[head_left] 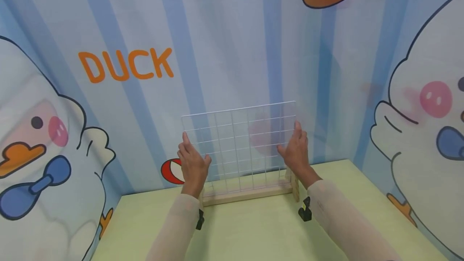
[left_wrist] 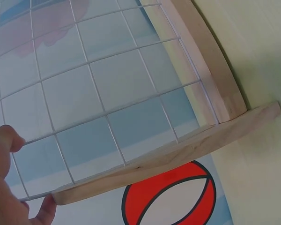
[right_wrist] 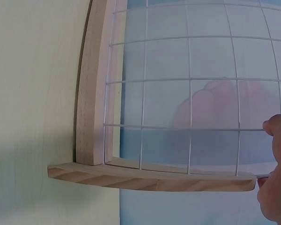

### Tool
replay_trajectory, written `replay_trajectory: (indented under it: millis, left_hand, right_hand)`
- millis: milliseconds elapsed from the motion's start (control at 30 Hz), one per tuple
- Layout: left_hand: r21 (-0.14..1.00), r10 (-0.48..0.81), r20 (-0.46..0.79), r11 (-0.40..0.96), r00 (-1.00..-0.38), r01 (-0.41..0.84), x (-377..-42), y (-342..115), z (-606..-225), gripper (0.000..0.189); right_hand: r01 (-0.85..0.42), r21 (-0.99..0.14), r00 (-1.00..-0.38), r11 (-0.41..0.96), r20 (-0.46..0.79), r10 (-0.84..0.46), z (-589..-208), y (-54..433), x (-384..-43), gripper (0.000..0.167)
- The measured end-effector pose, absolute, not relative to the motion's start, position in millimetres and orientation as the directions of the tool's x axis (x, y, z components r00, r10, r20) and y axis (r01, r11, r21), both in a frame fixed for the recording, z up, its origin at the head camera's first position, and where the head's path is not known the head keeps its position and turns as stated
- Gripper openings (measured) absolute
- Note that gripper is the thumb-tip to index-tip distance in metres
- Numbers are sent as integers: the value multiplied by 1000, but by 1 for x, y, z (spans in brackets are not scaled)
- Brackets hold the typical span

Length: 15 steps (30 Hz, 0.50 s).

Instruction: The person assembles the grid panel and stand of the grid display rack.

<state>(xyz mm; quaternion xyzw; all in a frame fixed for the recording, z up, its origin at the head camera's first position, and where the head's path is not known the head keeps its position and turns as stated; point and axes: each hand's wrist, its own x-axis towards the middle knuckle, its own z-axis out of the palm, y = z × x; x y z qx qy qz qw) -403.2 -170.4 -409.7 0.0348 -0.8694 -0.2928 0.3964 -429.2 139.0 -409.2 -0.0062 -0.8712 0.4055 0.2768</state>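
A white wire grid panel [head_left: 232, 110] stands upright in a pale wooden stand, its lower edge along the wooden base bar [head_left: 250, 195]. My left hand [head_left: 193, 166] grips the panel's left edge; in the left wrist view its thumb [left_wrist: 11, 137] lies at a wire and a fingertip meets the edge by the end of the wooden side piece [left_wrist: 168, 161]. On the opposite edge, my right hand [head_left: 298, 152] holds the panel, thumb over the front. The right wrist view shows that hand just beyond the right wooden side piece [right_wrist: 154, 181]. Fingers behind the edges are partly hidden.
The stand sits on a pale yellow-green tabletop [head_left: 250, 228], near its back edge. Behind rises a blue striped cloth backdrop [head_left: 232, 51] printed with ducks and the word DUCK [head_left: 127, 65]. A black wrist device [head_left: 305, 209] shows below the right sleeve.
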Motion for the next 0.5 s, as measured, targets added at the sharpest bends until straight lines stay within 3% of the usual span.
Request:
replay_trajectory:
  millis: [300,500]
  left_hand:
    - [493,-263,685,854,-679,167,-403,-174,-408,107]
    - [448,-207,665,879,-718,162,-396,-195,-409,95]
  right_hand:
    - [-242,-682,-836,690,507,208,-412,145,-430,104]
    - [-328,-562,-814,759,576,74,-417,161,-429,97]
